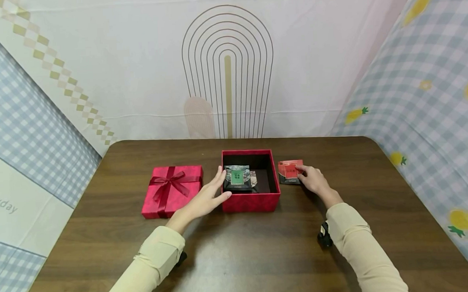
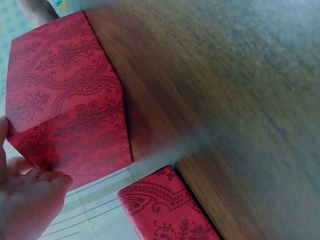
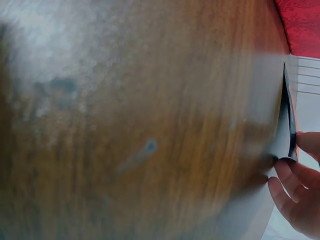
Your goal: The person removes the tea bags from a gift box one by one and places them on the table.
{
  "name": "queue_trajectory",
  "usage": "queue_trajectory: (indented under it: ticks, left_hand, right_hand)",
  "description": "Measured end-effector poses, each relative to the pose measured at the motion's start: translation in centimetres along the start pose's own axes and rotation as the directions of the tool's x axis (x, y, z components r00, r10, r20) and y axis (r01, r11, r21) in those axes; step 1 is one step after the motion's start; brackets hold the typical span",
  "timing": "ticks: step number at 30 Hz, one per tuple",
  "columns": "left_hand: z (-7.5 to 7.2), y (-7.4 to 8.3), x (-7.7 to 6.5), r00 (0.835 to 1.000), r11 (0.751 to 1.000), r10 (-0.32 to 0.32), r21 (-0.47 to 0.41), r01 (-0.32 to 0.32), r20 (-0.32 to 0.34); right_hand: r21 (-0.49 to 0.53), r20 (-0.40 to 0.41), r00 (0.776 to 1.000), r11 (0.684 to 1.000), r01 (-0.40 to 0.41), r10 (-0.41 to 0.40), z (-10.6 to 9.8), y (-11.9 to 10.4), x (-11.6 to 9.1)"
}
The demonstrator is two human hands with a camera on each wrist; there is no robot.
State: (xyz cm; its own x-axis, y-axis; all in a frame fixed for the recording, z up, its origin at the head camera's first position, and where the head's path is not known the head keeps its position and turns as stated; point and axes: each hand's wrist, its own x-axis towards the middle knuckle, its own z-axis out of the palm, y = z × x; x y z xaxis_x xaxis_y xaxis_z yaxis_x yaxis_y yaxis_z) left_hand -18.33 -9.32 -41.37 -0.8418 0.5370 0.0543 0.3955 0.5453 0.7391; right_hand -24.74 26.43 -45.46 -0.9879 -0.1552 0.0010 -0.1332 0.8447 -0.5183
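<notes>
A red patterned gift box [image 1: 251,203] stands uncovered with a dark inside. In it, against the left wall, lies a green-labelled sachet [image 1: 237,177], with part of another light-patterned sachet [image 1: 253,179] showing beside it. My left hand [image 1: 206,198] is at the box's left side with fingers extended; in the left wrist view its fingertips are right at the box wall. On the table just right of the box is a red-and-black sachet [image 1: 288,172]. My right hand [image 1: 315,180] pinches its right edge between thumb and fingers, and the right wrist view shows the sachet [image 3: 287,120] edge-on.
The box's red lid [image 1: 173,192], tied with a dark red ribbon bow [image 1: 174,183], lies left of the box. All of it is on a brown wooden table [image 1: 246,254]. A printed cloth [image 1: 144,71] hangs behind the far edge, with checked cloth [image 1: 424,111] on the right.
</notes>
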Motion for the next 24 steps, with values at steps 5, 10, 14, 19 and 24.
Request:
queue_trajectory:
  ticks: [5,10,14,19,24]
  left_hand:
    - [-0.1,0.1,-0.1,1.0,1.0,-0.003,0.002,0.003,0.004]
    - [-0.2,0.2,-0.2,1.0,1.0,-0.008,-0.001,0.008,0.003]
    - [-0.2,0.2,-0.1,1.0,1.0,-0.009,0.0,0.009,0.01]
    - [-0.2,0.0,0.0,1.0,1.0,-0.009,-0.002,0.009,0.013]
    - [-0.1,0.0,0.1,1.0,1.0,-0.004,0.0,0.004,0.011]
  right_hand:
    - [-0.019,0.018,1.0,1.0,-0.018,0.018,0.0,-0.1,0.0]
    - [-0.028,0.017,0.999,0.999,-0.027,0.028,-0.4,-0.5,-0.2]
    - [0.001,-0.025,0.999,1.0,-0.03,0.03,-0.9,-1.0,-0.1]
    - [0.054,-0.082,0.997,0.999,0.0,0.005,-1.5,-2.2,0.1]
    - [0.12,-0.136,0.99,0.992,0.045,-0.028,-2.1,-3.9,0.1]
